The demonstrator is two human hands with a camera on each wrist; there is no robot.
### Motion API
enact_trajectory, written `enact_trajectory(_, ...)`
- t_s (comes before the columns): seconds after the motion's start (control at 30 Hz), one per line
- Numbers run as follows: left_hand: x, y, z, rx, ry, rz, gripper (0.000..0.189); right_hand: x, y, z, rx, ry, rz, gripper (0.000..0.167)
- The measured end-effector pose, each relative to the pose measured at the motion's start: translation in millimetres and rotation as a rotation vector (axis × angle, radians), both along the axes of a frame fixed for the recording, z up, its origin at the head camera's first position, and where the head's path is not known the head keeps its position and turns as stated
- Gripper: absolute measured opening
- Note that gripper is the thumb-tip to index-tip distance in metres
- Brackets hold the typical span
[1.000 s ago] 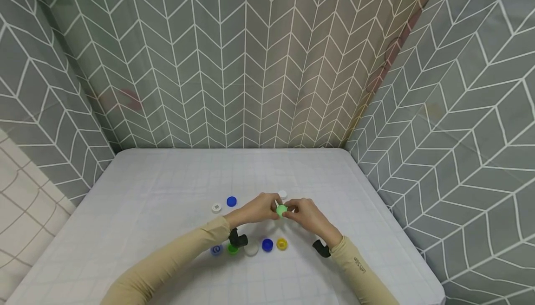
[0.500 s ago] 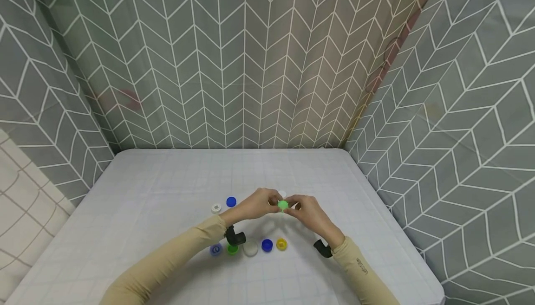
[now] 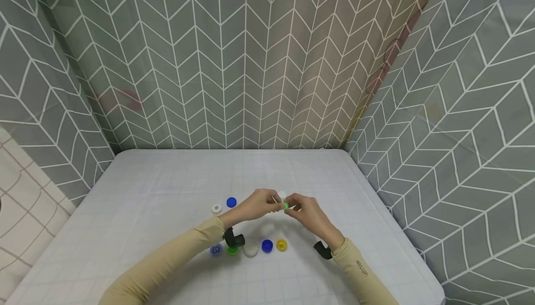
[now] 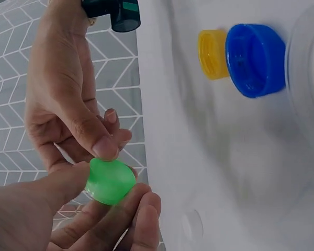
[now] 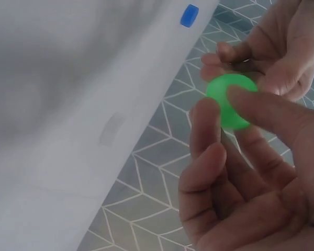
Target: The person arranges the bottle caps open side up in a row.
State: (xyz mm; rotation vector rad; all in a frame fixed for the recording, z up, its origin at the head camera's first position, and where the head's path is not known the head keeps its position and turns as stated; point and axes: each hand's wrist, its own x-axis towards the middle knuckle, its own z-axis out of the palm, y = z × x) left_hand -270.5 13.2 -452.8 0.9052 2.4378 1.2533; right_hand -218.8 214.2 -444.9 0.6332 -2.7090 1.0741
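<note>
My left hand (image 3: pixel 256 204) and my right hand (image 3: pixel 308 213) meet above the table and pinch a small bright green bottle cap (image 3: pixel 286 205) from both sides. Seen in the left wrist view, the round green face lies between my left thumb and fingers, with the right thumb at its upper edge. The right wrist view shows my right thumb pressed on that smooth face. Just beyond the hands a white cap (image 3: pixel 282 195) lies on the table, partly hidden by them.
Near the table's front are a patterned blue cap (image 3: pixel 216 249), a green cap (image 3: pixel 232 251) partly under the left wrist mount, a whitish round lid (image 3: pixel 251 249), a blue cap (image 3: pixel 267 246) and a yellow cap (image 3: pixel 282 245). Further left lie another blue cap (image 3: pixel 231 202) and a white cap (image 3: pixel 216 209).
Both hands have risen slightly away from me with the green cap. The cap has turned, so less of its round face shows in the head view. The caps on the table lie unmoved.
</note>
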Motion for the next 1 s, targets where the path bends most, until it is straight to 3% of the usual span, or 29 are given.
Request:
enact_trajectory(0.33, -1.4, -1.8, -4.3, -0.011, -0.033, 0.015, 0.043, -1.5, 10, -0.6, 0.029, -0.073, 0.088, 0.027)
enact_trajectory(0.57, 2.5, 2.8, -0.2, 0.021, -0.03, -0.025, 0.034, -4.4, 17, -0.7, -0.033, -0.165, 0.106, 0.033)
enact_trajectory(0.8, 7.5, 10.1, 1.5, 0.027, -0.017, -0.044, 0.029, -5.1, 26, 2.4, -0.031, -0.305, 0.133, 0.032)
enact_trajectory(1.0, 12.3, 16.8, 1.1, 0.024, -0.002, -0.062, 0.027, -3.8, 35, 0.8, -0.017, -0.35, 0.156, 0.026)
